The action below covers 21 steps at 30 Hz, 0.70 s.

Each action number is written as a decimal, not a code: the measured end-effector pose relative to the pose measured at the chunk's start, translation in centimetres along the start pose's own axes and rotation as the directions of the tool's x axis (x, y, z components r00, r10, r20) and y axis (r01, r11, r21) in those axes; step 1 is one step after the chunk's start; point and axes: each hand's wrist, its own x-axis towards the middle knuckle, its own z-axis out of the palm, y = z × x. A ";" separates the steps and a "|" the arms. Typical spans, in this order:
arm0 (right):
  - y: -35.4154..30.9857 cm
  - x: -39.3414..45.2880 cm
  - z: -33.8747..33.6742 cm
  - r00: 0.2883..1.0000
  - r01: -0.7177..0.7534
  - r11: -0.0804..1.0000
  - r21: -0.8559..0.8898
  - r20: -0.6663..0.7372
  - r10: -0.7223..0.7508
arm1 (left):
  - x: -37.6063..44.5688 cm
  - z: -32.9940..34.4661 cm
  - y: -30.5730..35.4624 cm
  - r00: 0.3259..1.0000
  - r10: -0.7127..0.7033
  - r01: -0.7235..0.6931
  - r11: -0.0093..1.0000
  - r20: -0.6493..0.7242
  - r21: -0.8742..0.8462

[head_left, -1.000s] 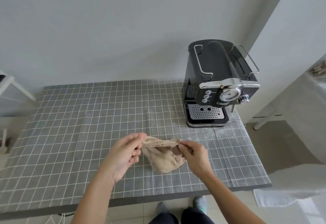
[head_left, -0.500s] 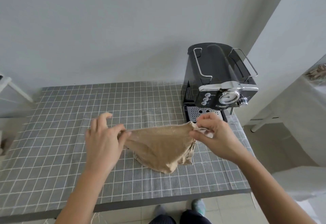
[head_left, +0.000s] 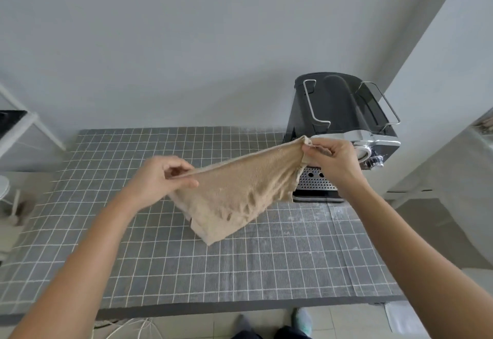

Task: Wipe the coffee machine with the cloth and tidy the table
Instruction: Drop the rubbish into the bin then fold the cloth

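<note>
A beige cloth (head_left: 237, 189) hangs stretched in the air above the table, held at two corners. My left hand (head_left: 160, 175) pinches its near-left corner, and my right hand (head_left: 336, 159) pinches the far-right corner, raised in front of the coffee machine. The black and silver coffee machine (head_left: 338, 109) stands at the table's back right corner. My right hand and the cloth hide part of its front panel and drip tray (head_left: 317, 181). The cloth's lowest corner hangs close over the tablecloth.
The table wears a grey tablecloth (head_left: 213, 266) with a white grid. A wall runs behind it and another rises close to the right of the machine. A white rack (head_left: 24, 130) stands at the left. My feet show below the front edge.
Both hands lifted the cloth off the table and pulled it apart. The right hand rose up toward the machine's front; the cloth went from bunched to spread out.
</note>
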 end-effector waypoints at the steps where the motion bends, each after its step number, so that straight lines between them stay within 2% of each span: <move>1: -0.3 0.5 -0.1 1.000 0.006 1.000 0.008 -0.015 -0.006 | 0.4 -0.9 -0.1 0.999 0.024 -0.023 0.999 -0.035 0.022; 3: -0.9 1.0 -0.6 0.998 0.041 0.999 0.006 -0.039 -0.041 | 0.8 -2.7 -0.2 0.989 0.059 -0.058 0.998 -0.135 0.014; 6: -1.6 0.3 -1.4 0.993 0.115 0.992 0.060 0.003 -0.116 | -0.5 -3.6 0.6 0.966 0.083 -0.121 0.982 -0.245 -0.148; 8: -1.4 -0.9 -2.0 0.983 0.163 0.983 0.082 0.071 -0.169 | -2.4 -3.0 1.3 0.966 0.059 -0.126 0.958 -0.251 -0.257; 10: -0.2 -2.6 -2.7 0.974 0.145 0.985 0.091 0.162 -0.159 | -4.5 -1.9 1.1 0.976 0.014 -0.075 0.958 -0.216 -0.278; 12: 2.4 -4.8 -3.2 0.951 0.036 0.999 0.033 0.306 -0.045 | -6.7 -0.3 -0.1 0.990 -0.052 0.010 0.954 -0.133 -0.300; 15: 8.0 -8.1 -3.4 0.842 -0.100 0.983 -0.154 0.513 0.166 | -10.0 3.0 -3.6 0.981 -0.182 0.194 0.941 0.069 -0.278; 18: 12.8 -11.2 -2.8 0.708 -0.171 0.938 -0.302 0.625 0.330 | -12.9 6.6 -7.2 0.907 -0.303 0.380 0.888 0.292 -0.257; 21: 15.6 -13.2 -1.8 0.608 -0.233 0.901 -0.366 0.668 0.429 | -14.7 8.6 -10.3 0.817 -0.354 0.478 0.858 0.456 -0.190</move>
